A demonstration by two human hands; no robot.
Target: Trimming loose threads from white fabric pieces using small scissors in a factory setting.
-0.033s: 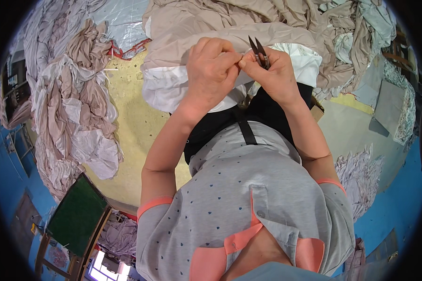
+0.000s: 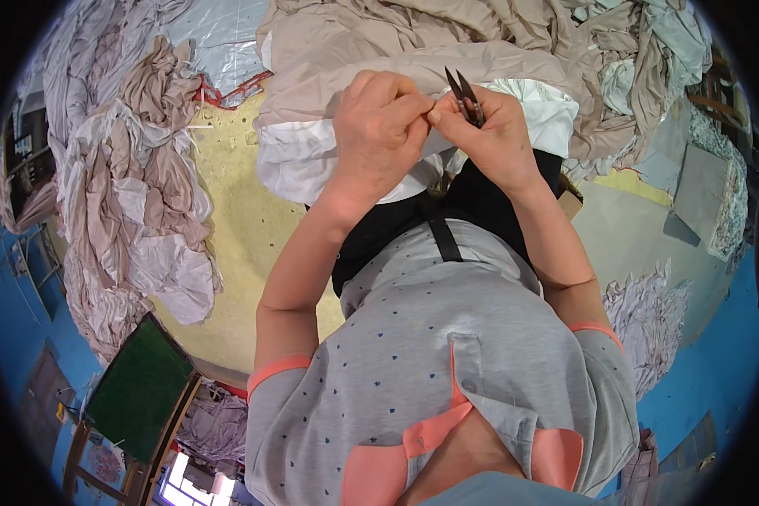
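My left hand (image 2: 378, 135) is closed in a pinch, its fingertips meeting the thumb and finger of my right hand. Whatever lies between the fingertips is too small to make out. Dark metal thread snips (image 2: 462, 91) rest in my right hand (image 2: 499, 139), held against the fingers with the blades pointing up and away from me. Beneath both hands a beige cloth (image 2: 299, 94) with a white border (image 2: 297, 156) is spread across my lap, partly hidden by the left hand.
Heaped beige and white cloth (image 2: 126, 202) lies along the left. More crumpled fabric (image 2: 624, 51) is piled at the far right, near a grey panel (image 2: 698, 192). A green-topped stand (image 2: 139, 384) is at the lower left. Yellowish flooring (image 2: 249, 236) shows beside me.
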